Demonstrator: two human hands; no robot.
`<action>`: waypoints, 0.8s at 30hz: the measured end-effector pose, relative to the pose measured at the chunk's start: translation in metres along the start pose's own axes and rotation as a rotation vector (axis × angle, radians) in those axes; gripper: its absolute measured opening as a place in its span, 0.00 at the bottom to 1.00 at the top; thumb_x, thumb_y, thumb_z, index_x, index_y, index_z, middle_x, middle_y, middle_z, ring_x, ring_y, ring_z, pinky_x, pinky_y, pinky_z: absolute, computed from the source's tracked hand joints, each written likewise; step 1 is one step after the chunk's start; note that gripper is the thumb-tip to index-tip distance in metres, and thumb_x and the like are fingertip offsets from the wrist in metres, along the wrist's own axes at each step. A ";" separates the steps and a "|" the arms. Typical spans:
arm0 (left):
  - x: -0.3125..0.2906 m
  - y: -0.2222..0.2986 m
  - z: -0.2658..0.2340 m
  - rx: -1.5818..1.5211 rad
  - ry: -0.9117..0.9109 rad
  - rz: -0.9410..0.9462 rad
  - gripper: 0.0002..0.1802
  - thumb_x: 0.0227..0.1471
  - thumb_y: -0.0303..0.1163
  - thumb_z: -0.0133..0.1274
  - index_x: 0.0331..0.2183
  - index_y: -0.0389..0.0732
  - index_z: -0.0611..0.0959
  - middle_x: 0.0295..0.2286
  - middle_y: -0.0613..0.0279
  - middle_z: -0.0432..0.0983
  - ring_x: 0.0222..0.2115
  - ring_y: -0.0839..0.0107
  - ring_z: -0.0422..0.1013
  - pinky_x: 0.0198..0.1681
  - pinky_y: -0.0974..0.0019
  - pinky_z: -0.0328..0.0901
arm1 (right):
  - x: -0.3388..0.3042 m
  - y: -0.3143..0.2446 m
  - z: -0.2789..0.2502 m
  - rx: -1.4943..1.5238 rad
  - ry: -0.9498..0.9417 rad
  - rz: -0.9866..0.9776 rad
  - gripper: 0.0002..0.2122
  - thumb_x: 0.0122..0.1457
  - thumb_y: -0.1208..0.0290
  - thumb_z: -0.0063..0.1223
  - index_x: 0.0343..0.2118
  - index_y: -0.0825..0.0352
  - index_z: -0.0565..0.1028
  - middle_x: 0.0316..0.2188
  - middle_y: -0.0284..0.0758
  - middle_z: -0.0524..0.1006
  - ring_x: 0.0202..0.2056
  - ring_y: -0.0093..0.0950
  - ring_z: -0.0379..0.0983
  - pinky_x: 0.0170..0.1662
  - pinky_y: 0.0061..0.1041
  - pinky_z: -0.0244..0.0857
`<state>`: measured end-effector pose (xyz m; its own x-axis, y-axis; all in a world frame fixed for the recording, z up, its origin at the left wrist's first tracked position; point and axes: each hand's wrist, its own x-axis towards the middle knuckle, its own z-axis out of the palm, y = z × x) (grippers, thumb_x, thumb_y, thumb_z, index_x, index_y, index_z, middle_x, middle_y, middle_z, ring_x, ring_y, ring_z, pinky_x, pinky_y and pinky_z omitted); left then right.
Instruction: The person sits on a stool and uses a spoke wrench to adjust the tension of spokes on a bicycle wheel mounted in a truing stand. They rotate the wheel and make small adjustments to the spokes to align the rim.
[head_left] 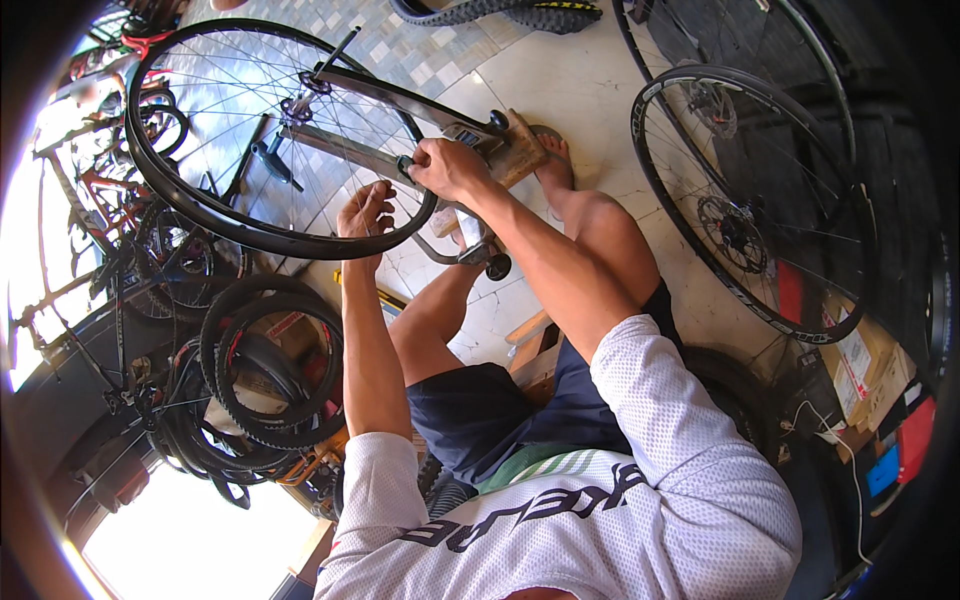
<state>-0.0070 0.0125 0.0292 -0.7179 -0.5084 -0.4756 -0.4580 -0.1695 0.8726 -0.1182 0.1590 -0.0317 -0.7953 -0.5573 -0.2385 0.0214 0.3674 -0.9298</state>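
A bicycle wheel (pixel 273 244) with a black rim and thin spokes is mounted in a truing stand (pixel 388 98), its hub between the stand's two long arms. My right hand (pixel 447 170) is closed at the near right part of the rim, thumb and fingers around a small dark round spoke wrench (pixel 404 164) at the spokes. Just left of it, my left hand (pixel 366 211) is by the rim with curled fingers close to the spokes; whatever lies between its fingertips is too small to make out. The stand's wooden base (pixel 519 150) is beside my foot.
Two more wheels stand at the right, one with a disc rotor (pixel 731 234). Tyres (pixel 262 425) hang in a pile at the lower left, with bicycles (pixel 100 190) beyond. A blue-handled tool (pixel 270 163) shows behind the spokes. Another tyre (pixel 555 14) lies on the tiled floor.
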 end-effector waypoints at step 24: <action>-0.024 0.066 -0.018 -0.048 0.014 0.124 0.12 0.55 0.35 0.61 0.33 0.36 0.82 0.25 0.66 0.76 0.20 0.81 0.66 0.23 0.78 0.59 | -0.005 0.000 -0.003 -0.047 -0.100 0.030 0.14 0.50 0.58 0.58 0.35 0.61 0.81 0.33 0.41 0.82 0.38 0.40 0.80 0.43 0.36 0.72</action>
<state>-0.0105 -0.0019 0.0999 -0.7599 -0.5397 -0.3623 -0.3405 -0.1443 0.9291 -0.1161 0.1634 -0.0296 -0.7300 -0.6165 -0.2951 0.0142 0.4179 -0.9084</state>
